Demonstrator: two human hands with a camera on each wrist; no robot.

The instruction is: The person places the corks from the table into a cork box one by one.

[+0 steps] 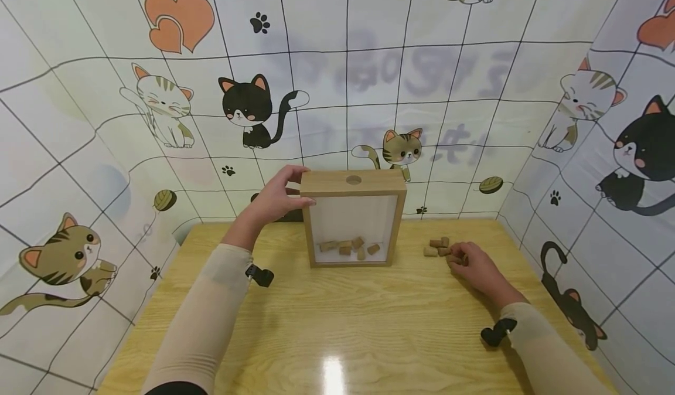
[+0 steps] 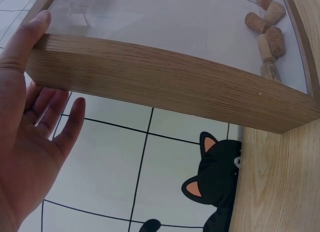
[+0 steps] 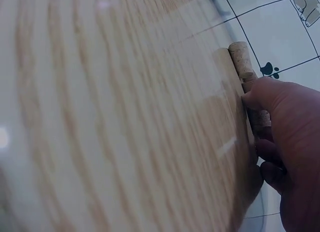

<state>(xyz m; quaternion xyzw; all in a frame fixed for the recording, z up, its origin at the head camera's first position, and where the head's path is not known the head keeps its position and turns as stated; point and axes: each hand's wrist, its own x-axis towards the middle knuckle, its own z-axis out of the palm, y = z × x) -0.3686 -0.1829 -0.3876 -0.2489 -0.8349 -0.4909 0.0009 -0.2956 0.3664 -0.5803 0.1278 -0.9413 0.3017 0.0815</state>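
Loose corks (image 1: pixel 430 252) lie on the table (image 1: pixel 369 324) near the wooden box (image 1: pixel 382 179), off its R side; box stands upright w/ a round hole (image 1: pixel 354 180) in its top. More corks (image 1: pixel 345 250) are inside, along the box's bottom. L hand (image 1: pixel 274 198) grips the box's upper L side, thumb on front. R hand (image 1: pixel 477 268), R of the box, has bent fingers at the pile; can't tell if it's pinching one. Cat-print wall (image 1: pixel 316 143) behind box.
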